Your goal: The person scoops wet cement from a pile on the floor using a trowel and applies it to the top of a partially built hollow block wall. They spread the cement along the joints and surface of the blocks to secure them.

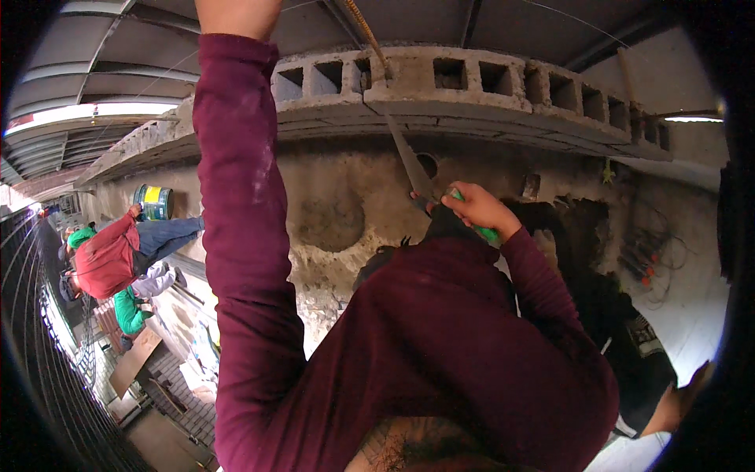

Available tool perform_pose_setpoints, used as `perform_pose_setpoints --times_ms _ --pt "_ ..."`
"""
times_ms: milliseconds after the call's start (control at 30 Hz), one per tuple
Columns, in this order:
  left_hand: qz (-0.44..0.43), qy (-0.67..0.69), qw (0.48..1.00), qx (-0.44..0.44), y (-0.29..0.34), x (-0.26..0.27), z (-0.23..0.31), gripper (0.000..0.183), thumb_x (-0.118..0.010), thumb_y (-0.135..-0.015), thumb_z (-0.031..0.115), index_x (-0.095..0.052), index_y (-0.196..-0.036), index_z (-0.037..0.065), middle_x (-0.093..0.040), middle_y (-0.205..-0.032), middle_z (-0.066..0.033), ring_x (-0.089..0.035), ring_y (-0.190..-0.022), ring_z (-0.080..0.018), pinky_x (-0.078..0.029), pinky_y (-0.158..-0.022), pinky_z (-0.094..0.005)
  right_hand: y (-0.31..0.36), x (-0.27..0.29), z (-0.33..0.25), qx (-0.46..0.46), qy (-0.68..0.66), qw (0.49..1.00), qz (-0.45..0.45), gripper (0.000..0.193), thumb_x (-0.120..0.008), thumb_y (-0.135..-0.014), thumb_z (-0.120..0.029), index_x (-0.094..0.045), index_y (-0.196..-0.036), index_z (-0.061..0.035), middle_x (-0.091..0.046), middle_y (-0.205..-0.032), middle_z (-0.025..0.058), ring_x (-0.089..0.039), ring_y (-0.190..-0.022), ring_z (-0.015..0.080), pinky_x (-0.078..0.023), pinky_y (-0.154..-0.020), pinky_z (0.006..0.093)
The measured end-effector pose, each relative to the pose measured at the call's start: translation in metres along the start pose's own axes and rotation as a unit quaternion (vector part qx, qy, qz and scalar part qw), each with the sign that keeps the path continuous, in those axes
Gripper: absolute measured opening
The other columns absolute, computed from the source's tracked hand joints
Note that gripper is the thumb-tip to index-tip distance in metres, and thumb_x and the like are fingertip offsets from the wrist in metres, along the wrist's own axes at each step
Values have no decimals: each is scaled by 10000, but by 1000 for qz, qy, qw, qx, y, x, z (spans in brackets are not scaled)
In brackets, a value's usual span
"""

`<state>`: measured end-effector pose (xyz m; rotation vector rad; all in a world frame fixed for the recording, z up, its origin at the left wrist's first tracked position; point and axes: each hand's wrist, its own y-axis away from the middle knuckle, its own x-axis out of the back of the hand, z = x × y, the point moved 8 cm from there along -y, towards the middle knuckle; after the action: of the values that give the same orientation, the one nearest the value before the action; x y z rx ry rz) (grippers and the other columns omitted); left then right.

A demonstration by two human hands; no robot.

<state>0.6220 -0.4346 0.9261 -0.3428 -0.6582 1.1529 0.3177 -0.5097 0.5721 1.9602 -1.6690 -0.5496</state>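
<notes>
My right hand (481, 209) is closed around the green handle of what looks like a handsaw (409, 164). Its long grey blade narrows toward the face of a hollow concrete block wall (417, 89), ending near a joint between blocks. My left arm, in a maroon sleeve, stretches up past the left end of the near blocks. Only the wrist and base of my left hand (238, 16) show at the upper edge; its fingers are out of the picture. A ribbed steel bar (368, 31) rises from a block core between my two hands.
At left, a person in a red top (108, 256) holds a dark bucket (153, 202) with a yellow label; someone in green is behind. Another person in black (641, 358) is close at lower right. Roof beams and sheets (440, 22) hang over the wall; cables (649, 252) lie at right.
</notes>
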Motion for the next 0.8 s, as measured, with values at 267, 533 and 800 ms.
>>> perform_pose_setpoints --times_ms 267,533,800 --pt "66 -64 995 34 46 38 -20 362 -627 -851 168 -512 -1141 -13 -590 -1034 -93 -566 -937 -153 -446 -842 -281 -5 -4 14 -2 38 999 3 384 -564 -858 -388 -528 -886 -7 -539 -660 66 -518 -487 150 -429 -486 319" --pt "-44 -252 941 221 323 56 -168 259 -626 -819 182 -551 -1004 16 -585 -961 -123 -558 -910 -242 -439 -815 -335 3 4 11 -10 57 998 5 370 -559 -859 -382 -513 -893 -17 -522 -627 56 -505 -467 145 -416 -453 307" --pt "-487 -303 561 597 825 139 -272 480 -590 -803 387 -545 -1162 72 -576 -1153 -173 -540 -1078 -307 -416 -921 -397 -16 -28 -2 -49 182 982 -30 381 -571 -855 -354 -540 -936 17 -566 -653 76 -535 -484 148 -423 -474 309"
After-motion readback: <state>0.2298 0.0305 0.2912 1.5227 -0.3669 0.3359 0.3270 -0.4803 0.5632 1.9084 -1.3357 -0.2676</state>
